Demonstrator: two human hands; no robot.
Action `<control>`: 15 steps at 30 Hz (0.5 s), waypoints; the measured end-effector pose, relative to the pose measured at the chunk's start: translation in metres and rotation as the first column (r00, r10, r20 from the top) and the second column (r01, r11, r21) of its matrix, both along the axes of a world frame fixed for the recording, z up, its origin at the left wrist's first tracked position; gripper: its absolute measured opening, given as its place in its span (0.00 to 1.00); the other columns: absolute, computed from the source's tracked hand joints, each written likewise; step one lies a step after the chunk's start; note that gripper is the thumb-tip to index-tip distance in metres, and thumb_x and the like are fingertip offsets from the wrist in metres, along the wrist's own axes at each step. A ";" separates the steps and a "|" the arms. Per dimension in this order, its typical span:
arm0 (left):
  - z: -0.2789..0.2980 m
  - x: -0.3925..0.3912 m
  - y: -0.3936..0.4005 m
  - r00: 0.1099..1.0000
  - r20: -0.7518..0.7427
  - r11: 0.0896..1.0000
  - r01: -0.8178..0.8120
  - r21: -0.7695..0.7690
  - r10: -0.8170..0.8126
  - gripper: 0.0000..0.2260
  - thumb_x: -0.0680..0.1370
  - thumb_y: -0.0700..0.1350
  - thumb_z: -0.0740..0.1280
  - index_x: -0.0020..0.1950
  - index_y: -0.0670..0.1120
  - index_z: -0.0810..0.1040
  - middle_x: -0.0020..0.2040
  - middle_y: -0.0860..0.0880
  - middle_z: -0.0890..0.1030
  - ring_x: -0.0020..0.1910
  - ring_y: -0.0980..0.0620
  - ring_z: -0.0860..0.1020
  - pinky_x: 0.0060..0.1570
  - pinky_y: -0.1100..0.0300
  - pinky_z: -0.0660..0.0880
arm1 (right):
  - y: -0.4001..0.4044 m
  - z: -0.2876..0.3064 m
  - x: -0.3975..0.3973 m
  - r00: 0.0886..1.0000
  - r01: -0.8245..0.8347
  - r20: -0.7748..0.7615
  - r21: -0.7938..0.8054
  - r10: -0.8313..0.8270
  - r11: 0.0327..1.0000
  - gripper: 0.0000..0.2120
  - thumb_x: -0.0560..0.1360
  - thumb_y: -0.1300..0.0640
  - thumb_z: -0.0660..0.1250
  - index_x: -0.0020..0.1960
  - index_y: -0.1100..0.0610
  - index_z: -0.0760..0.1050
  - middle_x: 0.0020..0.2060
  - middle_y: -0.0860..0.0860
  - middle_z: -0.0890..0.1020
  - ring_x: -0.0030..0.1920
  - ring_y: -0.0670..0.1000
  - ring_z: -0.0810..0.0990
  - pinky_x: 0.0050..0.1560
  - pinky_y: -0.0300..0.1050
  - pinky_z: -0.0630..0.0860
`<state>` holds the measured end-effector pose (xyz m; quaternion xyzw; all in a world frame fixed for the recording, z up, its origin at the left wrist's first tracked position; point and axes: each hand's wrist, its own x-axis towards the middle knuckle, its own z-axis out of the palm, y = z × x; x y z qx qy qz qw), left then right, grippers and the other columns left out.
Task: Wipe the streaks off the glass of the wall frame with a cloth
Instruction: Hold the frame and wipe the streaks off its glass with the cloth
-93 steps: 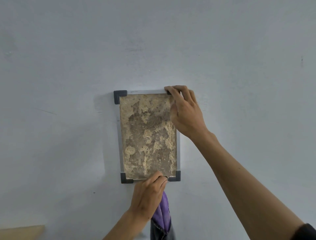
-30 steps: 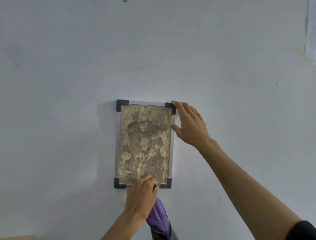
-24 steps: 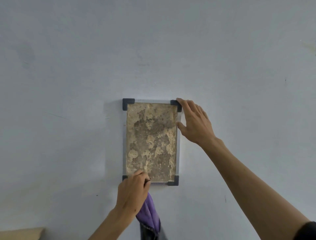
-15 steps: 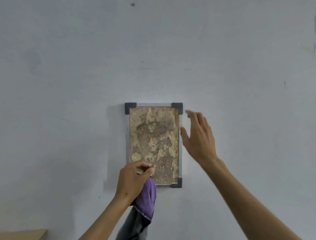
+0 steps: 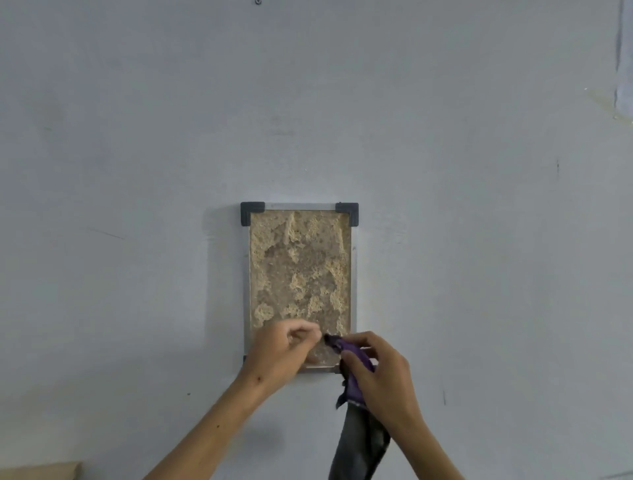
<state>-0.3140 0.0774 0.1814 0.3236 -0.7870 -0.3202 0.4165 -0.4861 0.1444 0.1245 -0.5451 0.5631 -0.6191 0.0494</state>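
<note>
A small wall frame (image 5: 246, 274) with a silver rim and dark corner caps hangs on the pale wall; its glass (image 5: 299, 267) covers a mottled tan and brown picture. Both hands are in front of the frame's lower part. My left hand (image 5: 281, 353) has curled fingers, and its fingertips pinch the dark tip of the cloth (image 5: 354, 356). My right hand (image 5: 383, 377) grips the purple cloth just below and right of that tip, over the frame's bottom right corner. The cloth's grey end hangs down under my right hand.
The wall around the frame is bare, pale blue-grey plaster. A small fixing (image 5: 257, 2) shows at the top edge. A light strip (image 5: 625, 68) runs down the far right. A wooden corner (image 5: 37, 471) shows at the bottom left.
My right hand left the frame's right side and came down to take hold of the cloth. My left hand moved up over the glass's lower part, keeping only the cloth's tip.
</note>
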 end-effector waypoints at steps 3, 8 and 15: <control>0.015 0.013 -0.027 0.949 0.005 0.777 -0.255 -0.575 0.315 0.19 0.79 0.53 0.70 0.68 0.50 0.78 0.62 0.53 0.81 0.53 0.58 0.81 0.55 0.61 0.81 | -0.005 0.008 -0.010 0.985 0.117 -0.104 -0.159 -0.135 0.980 0.10 0.77 0.64 0.73 0.53 0.50 0.82 0.49 0.43 0.82 0.48 0.43 0.81 0.42 0.31 0.76; 0.015 0.031 -0.068 0.873 0.106 0.536 -0.192 -0.822 0.476 0.52 0.71 0.69 0.70 0.84 0.46 0.50 0.84 0.46 0.48 0.82 0.47 0.55 0.77 0.49 0.61 | -0.038 0.006 -0.017 0.817 0.194 -0.446 -0.382 -0.364 0.904 0.08 0.77 0.63 0.74 0.55 0.59 0.81 0.55 0.49 0.78 0.51 0.46 0.78 0.52 0.34 0.76; -0.011 0.039 -0.074 0.860 0.218 0.562 -0.093 -0.822 0.462 0.63 0.67 0.73 0.72 0.82 0.39 0.40 0.84 0.44 0.39 0.83 0.45 0.43 0.77 0.42 0.63 | -0.044 -0.039 -0.020 0.732 0.159 -0.596 -0.324 -0.332 0.933 0.07 0.76 0.65 0.75 0.53 0.61 0.84 0.53 0.50 0.81 0.48 0.51 0.82 0.50 0.41 0.80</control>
